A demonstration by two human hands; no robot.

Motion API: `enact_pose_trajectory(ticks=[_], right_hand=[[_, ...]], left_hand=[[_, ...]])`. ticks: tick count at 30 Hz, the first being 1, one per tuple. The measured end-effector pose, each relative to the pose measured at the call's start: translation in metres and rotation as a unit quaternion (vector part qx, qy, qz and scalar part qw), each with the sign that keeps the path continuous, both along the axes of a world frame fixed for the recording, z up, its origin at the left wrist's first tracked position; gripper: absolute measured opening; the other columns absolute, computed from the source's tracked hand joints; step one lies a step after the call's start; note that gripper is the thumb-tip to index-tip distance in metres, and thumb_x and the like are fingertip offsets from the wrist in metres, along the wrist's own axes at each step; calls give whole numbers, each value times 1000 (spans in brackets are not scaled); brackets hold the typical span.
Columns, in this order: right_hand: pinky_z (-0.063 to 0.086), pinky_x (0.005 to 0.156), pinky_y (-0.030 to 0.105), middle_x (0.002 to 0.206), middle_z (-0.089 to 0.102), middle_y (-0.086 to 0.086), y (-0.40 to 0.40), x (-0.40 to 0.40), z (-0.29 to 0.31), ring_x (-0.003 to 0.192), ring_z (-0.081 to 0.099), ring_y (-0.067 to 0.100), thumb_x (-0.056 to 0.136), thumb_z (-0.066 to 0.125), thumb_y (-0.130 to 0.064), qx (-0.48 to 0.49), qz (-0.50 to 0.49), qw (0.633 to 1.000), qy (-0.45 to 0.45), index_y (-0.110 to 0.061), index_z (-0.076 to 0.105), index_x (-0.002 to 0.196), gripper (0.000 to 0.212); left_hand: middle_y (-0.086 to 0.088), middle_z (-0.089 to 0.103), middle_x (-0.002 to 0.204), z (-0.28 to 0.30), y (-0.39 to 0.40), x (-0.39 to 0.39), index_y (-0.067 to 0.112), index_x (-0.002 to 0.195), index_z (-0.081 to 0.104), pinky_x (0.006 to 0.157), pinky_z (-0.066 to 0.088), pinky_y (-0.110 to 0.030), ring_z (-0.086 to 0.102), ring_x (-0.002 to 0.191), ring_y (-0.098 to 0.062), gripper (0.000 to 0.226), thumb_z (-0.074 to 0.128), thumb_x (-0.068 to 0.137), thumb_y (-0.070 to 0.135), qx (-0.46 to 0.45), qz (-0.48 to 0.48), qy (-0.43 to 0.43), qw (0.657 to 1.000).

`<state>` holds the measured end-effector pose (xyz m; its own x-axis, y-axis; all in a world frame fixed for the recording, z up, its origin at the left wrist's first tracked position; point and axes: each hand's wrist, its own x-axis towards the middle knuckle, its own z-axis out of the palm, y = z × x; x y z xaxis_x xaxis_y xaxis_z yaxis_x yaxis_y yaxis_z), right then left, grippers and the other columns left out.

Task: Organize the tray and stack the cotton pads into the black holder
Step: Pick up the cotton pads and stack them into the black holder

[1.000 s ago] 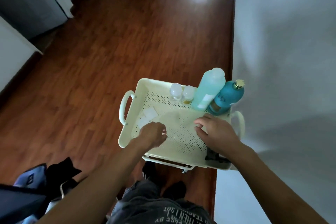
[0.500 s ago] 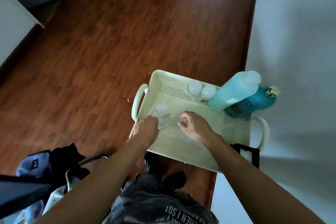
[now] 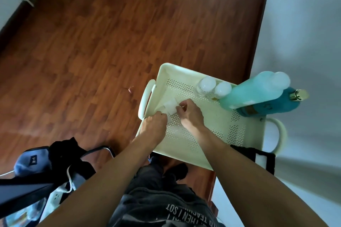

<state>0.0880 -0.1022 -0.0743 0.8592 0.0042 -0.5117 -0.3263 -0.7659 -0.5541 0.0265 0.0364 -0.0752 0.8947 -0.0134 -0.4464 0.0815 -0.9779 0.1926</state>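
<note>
A cream perforated tray [image 3: 212, 121] with loop handles lies in front of me. White square cotton pads [image 3: 170, 106] rest at its left end. My right hand [image 3: 191, 115] pinches the edge of the top pad with thumb and fingers. Just left of it, my left hand [image 3: 155, 126] is curled knuckles-up with its fingertips on the pads' near corner; its grip is hidden. The black holder [image 3: 269, 158] stands at the tray's near right corner, with something white in it, partly hidden by my right forearm.
At the tray's far right stand a pale teal bottle [image 3: 254, 92], a darker teal bottle with a gold cap [image 3: 275, 106] and two small white-capped bottles [image 3: 215, 86]. White surface [image 3: 304, 42] to the right, wooden floor [image 3: 92, 51] to the left. Dark clothes and a power strip [image 3: 55, 195] lie lower left.
My right hand has moved left across the tray, from beside the bottles to the cotton pads. The left hand stays at the pads. The black holder has come into view as the camera shifted.
</note>
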Motion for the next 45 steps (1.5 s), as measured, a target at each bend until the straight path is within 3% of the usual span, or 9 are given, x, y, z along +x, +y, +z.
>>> enact_pose_trajectory(ticks=[8, 16, 23, 34, 39, 45], right_hand=[[53, 76, 39, 93, 68, 0, 11, 1, -10, 79, 64, 23, 95, 54, -31, -91, 29, 995, -23, -22, 62, 92, 13], [42, 64, 33, 86, 66, -2, -2, 1, -8, 74, 60, 23, 93, 54, -32, -97, 34, 995, -11, -23, 54, 94, 10], [47, 65, 34, 89, 68, 0, -10, -6, 1, 77, 62, 21, 94, 49, -30, -81, 32, 996, 14, -21, 59, 96, 13], [44, 63, 33, 87, 67, -1, -66, -13, 70, 77, 61, 19, 95, 52, -36, -37, 49, 996, -58, -20, 59, 98, 17], [49, 71, 34, 87, 67, -7, -113, -38, 105, 81, 62, 16, 93, 57, -38, -29, 2, 992, -125, -24, 60, 96, 15], [43, 67, 27, 85, 65, -14, -176, -81, 134, 79, 61, 8, 91, 58, -39, -28, -68, 987, -145, -30, 60, 93, 9]], left_hand=[[-5, 64, 97, -2, 0, -9, 14, 98, 64, 71, 54, -43, 67, 81, -35, 16, 51, 88, 13, -36, 15, -13, 999], [-6, 61, 97, 4, 2, -15, 13, 98, 63, 70, 52, -44, 66, 81, -36, 12, 54, 91, 17, -39, 1, -22, 999], [-4, 61, 101, 13, -4, -29, 14, 101, 62, 70, 54, -44, 66, 86, -35, 14, 51, 93, 18, -34, 27, -6, 999], [-7, 60, 101, 32, -33, -29, 10, 101, 62, 74, 54, -47, 64, 87, -37, 13, 56, 94, 20, -70, 22, -61, 995], [-5, 62, 100, 43, -59, -30, 13, 101, 63, 70, 52, -41, 66, 84, -34, 15, 57, 95, 25, -76, -3, -91, 993], [-1, 63, 99, 53, -92, -30, 17, 99, 66, 73, 48, -37, 66, 86, -29, 14, 57, 96, 27, -94, -23, -93, 991]])
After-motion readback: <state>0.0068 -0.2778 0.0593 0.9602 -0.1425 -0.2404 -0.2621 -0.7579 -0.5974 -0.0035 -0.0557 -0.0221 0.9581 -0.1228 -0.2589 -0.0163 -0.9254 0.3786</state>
